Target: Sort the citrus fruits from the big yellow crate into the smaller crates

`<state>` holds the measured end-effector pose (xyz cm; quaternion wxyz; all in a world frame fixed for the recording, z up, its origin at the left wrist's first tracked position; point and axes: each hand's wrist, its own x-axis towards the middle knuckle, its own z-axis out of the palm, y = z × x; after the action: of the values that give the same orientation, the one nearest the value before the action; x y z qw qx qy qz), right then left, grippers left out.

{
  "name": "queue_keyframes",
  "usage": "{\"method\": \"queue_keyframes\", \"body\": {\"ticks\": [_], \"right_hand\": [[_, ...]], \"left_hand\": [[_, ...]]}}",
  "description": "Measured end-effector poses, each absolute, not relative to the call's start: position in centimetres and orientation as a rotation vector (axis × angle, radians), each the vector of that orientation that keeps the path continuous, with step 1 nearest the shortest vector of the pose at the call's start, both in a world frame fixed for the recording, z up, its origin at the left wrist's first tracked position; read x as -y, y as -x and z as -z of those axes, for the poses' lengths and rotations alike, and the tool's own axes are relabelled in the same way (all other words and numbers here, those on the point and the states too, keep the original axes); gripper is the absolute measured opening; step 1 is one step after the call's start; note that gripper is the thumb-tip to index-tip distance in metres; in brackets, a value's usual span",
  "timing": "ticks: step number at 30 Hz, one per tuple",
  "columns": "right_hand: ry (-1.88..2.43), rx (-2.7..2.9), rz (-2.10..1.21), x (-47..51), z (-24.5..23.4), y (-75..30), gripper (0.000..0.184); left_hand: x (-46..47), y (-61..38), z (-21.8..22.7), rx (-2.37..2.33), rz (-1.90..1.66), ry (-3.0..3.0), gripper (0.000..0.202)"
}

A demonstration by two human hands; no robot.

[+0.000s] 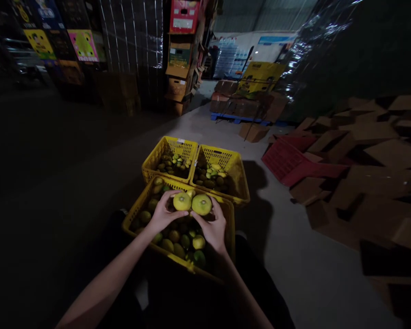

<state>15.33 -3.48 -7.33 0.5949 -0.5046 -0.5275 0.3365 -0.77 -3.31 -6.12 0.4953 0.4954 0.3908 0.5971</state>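
Over the near yellow crate (230,224), at the centre of the clock, two round yellow-green fruits sit side by side; whether they touch is hard to tell. The left fruit (182,201) is grasped by the left hand (163,214) from nine o'clock, thumb below and fingers curled over the upper side. The right fruit (202,204) is grasped by the right hand (215,227) from four o'clock, its thumb at the lower edge and fingers round the outer side. Each fruit looks light enough for one hand, fairly firm, with a smooth skin that might slip; a hard squeeze could bruise it. The widest part of its sides seems the safest hold, leaving the end with the small round mark free. A smaller yellow fruit (191,193) shows behind them at twelve o'clock.

Around six o'clock, loose fruits (198,242), green to yellow, lie in the near crate. At eleven o'clock stands a far left crate (153,158), at one a far right crate (239,178), both yellow and partly filled. Farther out, a red crate (282,160) lies tilted at two o'clock, a cardboard heap (370,137) spreads toward three, and stacked boxes (178,59) rise near twelve.
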Motion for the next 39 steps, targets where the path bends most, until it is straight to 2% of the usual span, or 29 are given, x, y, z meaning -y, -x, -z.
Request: {"method": "queue_keyframes", "body": {"ticks": [4, 9, 12, 16, 20, 26, 33, 36, 39], "right_hand": [[1.098, 1.027, -1.104, 3.4, 6.9, -15.6, 0.065], [0.938, 0.890, -1.490, 3.6, 6.3, -16.2, 0.047], [0.862, 0.858, -1.597, 3.5, 6.4, -16.3, 0.044], [0.908, 0.874, -1.636, 3.0, 6.9, -16.6, 0.039], [0.959, 0.862, -1.695, 2.6, 6.8, -17.1, 0.035], [0.988, 0.852, -1.811, 2.8, 6.1, -16.9, 0.043], [1.025, 0.858, -1.862, 2.6, 6.5, -16.7, 0.052], [1.001, 0.843, -1.809, 2.6, 6.9, -16.6, 0.047], [0.944, 0.881, -1.702, 2.8, 7.0, -16.4, 0.038]], "left_hand": [[3.1, 1.4, 5.8, -0.993, -1.406, -1.045, 0.050], [3.0, 2.2, 5.5, -0.854, -1.266, -0.622, 0.038], [3.0, 2.5, 5.4, -0.861, -1.229, -0.500, 0.027], [2.8, 2.6, 5.5, -0.896, -1.184, -0.436, 0.023], [2.8, 2.7, 5.5, -0.915, -1.118, -0.466, 0.029], [2.9, 2.4, 5.4, -0.941, -1.059, -0.517, 0.043], [2.5, 2.2, 6.4, -1.017, -1.012, -0.554, 0.040], [2.6, 2.0, 6.2, -1.011, -0.985, -0.611, 0.041], [3.1, 1.7, 5.5, -0.982, -1.066, -0.743, 0.034]]}}
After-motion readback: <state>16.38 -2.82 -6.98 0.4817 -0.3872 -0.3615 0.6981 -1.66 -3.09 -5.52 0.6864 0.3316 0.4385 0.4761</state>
